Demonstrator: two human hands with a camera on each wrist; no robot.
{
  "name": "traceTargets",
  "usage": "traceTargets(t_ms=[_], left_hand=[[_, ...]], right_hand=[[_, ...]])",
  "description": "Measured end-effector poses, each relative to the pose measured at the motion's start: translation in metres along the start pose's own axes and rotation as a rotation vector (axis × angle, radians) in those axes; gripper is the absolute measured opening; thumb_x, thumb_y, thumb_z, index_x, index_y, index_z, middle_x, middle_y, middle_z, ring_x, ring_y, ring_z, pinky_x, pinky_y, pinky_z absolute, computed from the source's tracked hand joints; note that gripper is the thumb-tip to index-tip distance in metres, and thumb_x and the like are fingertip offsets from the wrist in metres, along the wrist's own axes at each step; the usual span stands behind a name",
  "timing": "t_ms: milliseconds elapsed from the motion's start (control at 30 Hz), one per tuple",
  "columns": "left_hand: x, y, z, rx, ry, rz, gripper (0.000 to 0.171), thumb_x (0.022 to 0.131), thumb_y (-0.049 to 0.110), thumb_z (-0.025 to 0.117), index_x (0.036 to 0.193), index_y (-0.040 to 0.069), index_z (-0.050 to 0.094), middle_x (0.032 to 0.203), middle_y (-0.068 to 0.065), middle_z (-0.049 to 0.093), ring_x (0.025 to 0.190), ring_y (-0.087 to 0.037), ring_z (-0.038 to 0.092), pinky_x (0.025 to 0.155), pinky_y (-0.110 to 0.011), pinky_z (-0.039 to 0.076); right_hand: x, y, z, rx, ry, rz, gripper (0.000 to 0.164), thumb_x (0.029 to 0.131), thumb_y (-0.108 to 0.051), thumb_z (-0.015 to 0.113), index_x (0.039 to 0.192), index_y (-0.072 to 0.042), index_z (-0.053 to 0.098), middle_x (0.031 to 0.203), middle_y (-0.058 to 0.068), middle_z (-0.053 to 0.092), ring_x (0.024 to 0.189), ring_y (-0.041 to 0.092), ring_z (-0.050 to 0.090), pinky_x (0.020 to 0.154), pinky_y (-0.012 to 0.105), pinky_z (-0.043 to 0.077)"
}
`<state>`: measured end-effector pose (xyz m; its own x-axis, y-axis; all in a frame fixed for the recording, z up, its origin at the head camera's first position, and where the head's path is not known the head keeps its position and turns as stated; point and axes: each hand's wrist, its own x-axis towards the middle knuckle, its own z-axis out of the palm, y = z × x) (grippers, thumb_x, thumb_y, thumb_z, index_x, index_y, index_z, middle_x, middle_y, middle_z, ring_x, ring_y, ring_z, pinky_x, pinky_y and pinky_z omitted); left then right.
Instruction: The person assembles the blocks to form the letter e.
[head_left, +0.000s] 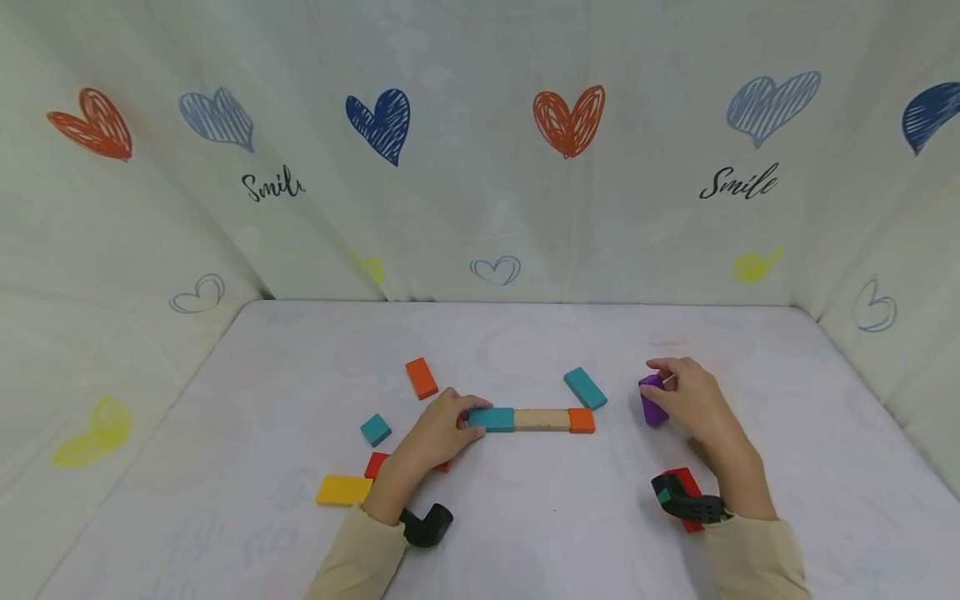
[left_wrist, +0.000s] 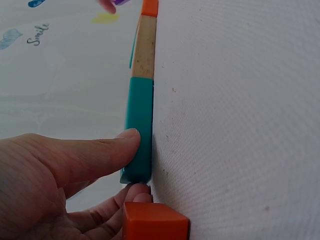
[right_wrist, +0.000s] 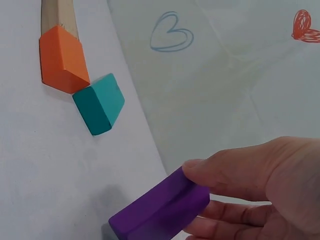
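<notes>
Beige sleeves (head_left: pixel 360 560) show nearest me; I see the left hand (head_left: pixel 437 427) pinching one end of a teal block (head_left: pixel 495 419), the right hand (head_left: pixel 696 402) pinching a purple block (head_left: pixel 652 408).

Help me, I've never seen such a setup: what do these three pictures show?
No machine here: a person works bare-handed, a black camera on each wrist. The wide picture comes from the head; the others from the left and right wrists. On the white surface, a teal block, a wooden block and an orange block form a row, with a yellow block and others around. The left hand pinches that teal block; the right hand holds a purple block.
</notes>
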<state>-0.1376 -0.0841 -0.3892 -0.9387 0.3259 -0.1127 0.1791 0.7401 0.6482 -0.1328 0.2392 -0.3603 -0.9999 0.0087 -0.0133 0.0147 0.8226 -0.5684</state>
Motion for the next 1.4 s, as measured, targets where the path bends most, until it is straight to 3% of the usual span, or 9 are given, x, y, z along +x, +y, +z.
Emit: traceTargets(t_ms=[133,400,567,767,1033,1233,1400], left_hand=[[0.0,-0.002,0.001,0.003,0.003,0.004,0.032,0.085,0.014,0.067,0.117,0.014,0.064,0.081,-0.005,0.042,0.068,-0.014,0.041,0.056,-0.02,0.031],[0.0,-0.001,0.001,0.004,0.005,-0.001,0.032,0.085,0.014,0.067,0.117,0.014,0.064,0.081,-0.006,0.042,0.069,-0.015,0.041,0.055,-0.02,0.032],[0.0,-0.001,0.0,0.002,0.006,-0.001,0.032,0.085,0.014,0.067,0.117,0.014,0.064,0.082,-0.006,0.043,0.069,-0.014,0.041,0.056,-0.02,0.032],[0.001,-0.001,0.0,-0.004,0.006,0.002,0.033,0.085,0.013,0.067,0.117,0.014,0.064,0.082,-0.006,0.043,0.069,-0.014,0.041,0.056,-0.02,0.032],[0.002,-0.002,0.001,0.001,0.0,0.014,0.033,0.085,0.013,0.067,0.117,0.014,0.064,0.083,-0.006,0.043,0.07,-0.014,0.041,0.058,-0.02,0.033],[0.002,-0.001,0.002,-0.001,-0.004,0.016,0.033,0.084,0.013,0.067,0.117,0.013,0.063,0.083,-0.006,0.043,0.071,-0.015,0.042,0.059,-0.021,0.034],[0.002,-0.002,0.001,-0.002,-0.001,0.018,0.033,0.084,0.012,0.067,0.117,0.013,0.063,0.083,-0.006,0.043,0.072,-0.015,0.042,0.059,-0.021,0.033]], right_hand=[[0.002,-0.001,0.002,0.008,0.01,0.015,0.049,0.088,-0.015,0.061,0.127,0.01,0.047,0.107,0.025,0.051,0.091,0.032,0.051,0.076,0.043,0.052],[0.002,0.002,0.003,0.011,-0.035,0.095,0.039,0.088,-0.014,0.06,0.12,0.008,0.054,0.11,0.028,0.048,0.095,0.037,0.05,0.079,0.045,0.051],[0.003,0.001,0.004,0.039,-0.024,0.099,0.043,0.09,-0.017,0.059,0.125,0.006,0.05,0.116,0.028,0.044,0.1,0.039,0.049,0.078,0.045,0.052],[0.004,-0.011,0.008,0.104,0.044,0.066,0.042,0.091,-0.017,0.057,0.126,0.005,0.049,0.121,0.026,0.044,0.106,0.04,0.049,0.081,0.045,0.051],[0.009,-0.034,0.019,0.168,0.159,-0.027,0.034,0.091,-0.016,0.06,0.119,0.003,0.057,0.112,0.021,0.05,0.103,0.035,0.054,0.084,0.047,0.05],[0.024,-0.055,0.027,0.205,0.147,-0.105,0.032,0.089,-0.016,0.063,0.115,0.003,0.061,0.11,0.021,0.052,0.098,0.034,0.057,0.083,0.045,0.051],[0.044,-0.071,0.034,0.179,0.08,-0.131,0.029,0.089,-0.015,0.063,0.113,0.001,0.063,0.109,0.019,0.053,0.099,0.032,0.056,0.083,0.043,0.051]])
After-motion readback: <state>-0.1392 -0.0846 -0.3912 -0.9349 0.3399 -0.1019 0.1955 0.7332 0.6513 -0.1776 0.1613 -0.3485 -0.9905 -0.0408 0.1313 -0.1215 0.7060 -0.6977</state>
